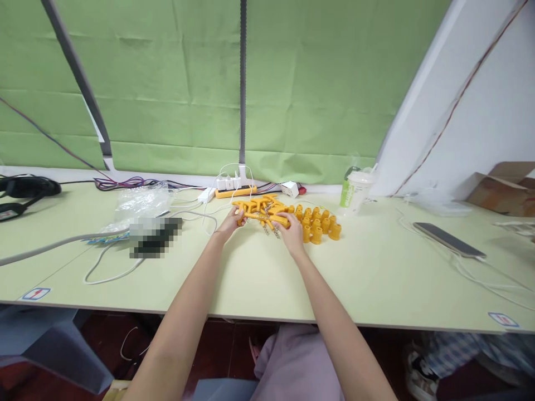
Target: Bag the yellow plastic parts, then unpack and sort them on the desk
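A pile of yellow plastic parts (256,206) with short metal chains lies in the middle of the table. My left hand (232,221) is closed at the left side of the pile, its fingers around the end of a yellow plastic piece. On the other side, my right hand (291,231) grips the thicker right end of what looks like the same long yellow piece (267,217). A thin chain hangs by it. Just right of my right hand, several yellow cup-shaped caps (316,234) stand upright in rows. The fingertips are partly hidden by the parts.
Behind the pile are a yellow power strip (236,191) and a white adapter (290,189). A lidded drink cup (355,192) stands to the right, with a phone (449,240) farther over. Clear plastic wrap (142,203), cables and a blurred dark object (156,236) lie left.
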### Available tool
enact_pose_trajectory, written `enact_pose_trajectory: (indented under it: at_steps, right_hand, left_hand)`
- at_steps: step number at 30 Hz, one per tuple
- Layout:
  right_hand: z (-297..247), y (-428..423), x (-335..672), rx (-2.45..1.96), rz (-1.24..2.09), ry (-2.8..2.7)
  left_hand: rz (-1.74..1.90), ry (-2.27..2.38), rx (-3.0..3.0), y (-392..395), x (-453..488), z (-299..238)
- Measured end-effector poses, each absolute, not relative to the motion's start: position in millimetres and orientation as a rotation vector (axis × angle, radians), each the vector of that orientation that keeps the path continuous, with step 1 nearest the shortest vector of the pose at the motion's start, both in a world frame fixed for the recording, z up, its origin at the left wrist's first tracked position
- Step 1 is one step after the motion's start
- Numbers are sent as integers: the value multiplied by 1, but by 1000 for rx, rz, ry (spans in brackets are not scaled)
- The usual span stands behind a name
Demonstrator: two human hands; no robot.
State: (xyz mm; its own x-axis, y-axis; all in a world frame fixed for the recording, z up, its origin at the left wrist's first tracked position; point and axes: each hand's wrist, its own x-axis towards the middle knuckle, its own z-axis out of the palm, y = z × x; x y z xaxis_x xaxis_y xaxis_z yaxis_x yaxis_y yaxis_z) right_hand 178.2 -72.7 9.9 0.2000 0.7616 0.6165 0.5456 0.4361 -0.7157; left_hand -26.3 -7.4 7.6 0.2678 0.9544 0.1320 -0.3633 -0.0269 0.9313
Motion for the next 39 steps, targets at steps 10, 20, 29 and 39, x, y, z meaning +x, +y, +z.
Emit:
enact_pose_trajectory:
  at_steps: [10, 20, 29, 39]
  right_hand:
    - [3, -71, 174, -1206, 249, -1580]
    - [2, -71, 175, -1269, 454, -1502]
    - [-5, -62, 182, -1021, 780, -1515]
    - [9, -77, 188, -1479, 634, -1583]
  left_hand:
    - [1091, 688, 1214, -12, -19, 7]
    - [979, 650, 1319, -19, -14, 7]
    - [1024, 668, 1319, -17, -20, 7]
    - [1065, 614, 1341, -11, -23, 5]
